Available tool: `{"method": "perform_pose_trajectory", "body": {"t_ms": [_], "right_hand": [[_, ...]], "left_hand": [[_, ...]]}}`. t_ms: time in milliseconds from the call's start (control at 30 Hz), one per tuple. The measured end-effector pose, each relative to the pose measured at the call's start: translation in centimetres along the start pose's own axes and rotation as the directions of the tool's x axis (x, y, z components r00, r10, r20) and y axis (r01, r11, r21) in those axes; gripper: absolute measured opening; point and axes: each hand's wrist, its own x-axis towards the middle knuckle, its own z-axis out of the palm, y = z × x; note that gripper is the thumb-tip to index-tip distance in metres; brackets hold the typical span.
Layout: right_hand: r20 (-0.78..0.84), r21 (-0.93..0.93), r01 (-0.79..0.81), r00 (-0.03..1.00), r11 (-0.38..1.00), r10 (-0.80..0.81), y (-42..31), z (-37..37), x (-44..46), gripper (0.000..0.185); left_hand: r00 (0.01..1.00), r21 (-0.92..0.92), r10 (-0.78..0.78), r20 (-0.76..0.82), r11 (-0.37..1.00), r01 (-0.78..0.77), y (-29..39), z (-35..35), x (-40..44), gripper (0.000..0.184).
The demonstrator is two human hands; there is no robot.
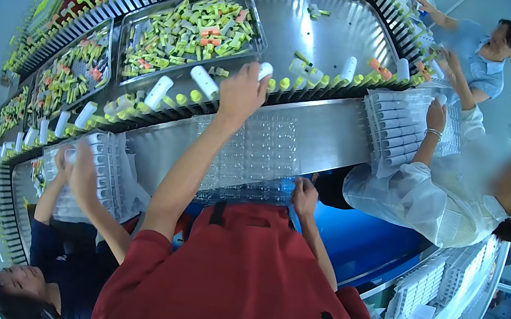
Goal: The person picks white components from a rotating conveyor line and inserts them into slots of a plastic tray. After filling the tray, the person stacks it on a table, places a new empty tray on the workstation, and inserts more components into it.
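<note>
My left hand (241, 95) reaches over the curved conveyor (210, 108), its fingers closed on a small white cylinder (265, 70). Other white cylinders (203, 82) and yellow-green capped pieces (196, 95) stand along the conveyor near it. In front of me lies a clear plastic tray (257, 150) with moulded pockets, partly covered by my left forearm. My right hand (305, 197) is curled at the right front corner of clear plastic (250, 189); what its fingers hold, if anything, is hidden.
Metal trays beyond the conveyor hold piled yellow-green and orange pieces (192, 34). A person at left works over a tray of white cylinders (108, 169). Another at right handles a similar tray (396, 129). A further person stands at far right. Stacked filled trays (429, 290) sit behind right.
</note>
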Motion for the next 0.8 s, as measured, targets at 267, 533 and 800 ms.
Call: {"method": "perform_pose_trajectory", "body": {"t_ms": [267,533,800], "right_hand": [[-0.104,0.281,0.041,0.995,0.959,-0.012,-6.5,0.9,-0.9,0.024],[-0.21,0.396,0.192,0.971,0.898,-0.114,-21.2,4.9,-2.1,0.023],[-0.414,0.217,0.487,0.831,0.846,-0.372,-23.8,-8.6,-7.8,0.023]], "left_hand": [[0.946,0.074,-0.314,0.078,0.948,0.309,-11.4,-4.6,-6.3,0.043],[0.763,-0.429,-0.645,-0.043,0.702,0.569,-26.0,-5.6,-11.9,0.047],[0.757,-0.538,-0.456,0.468,0.533,0.653,-21.2,6.1,-15.0,0.036]]}}
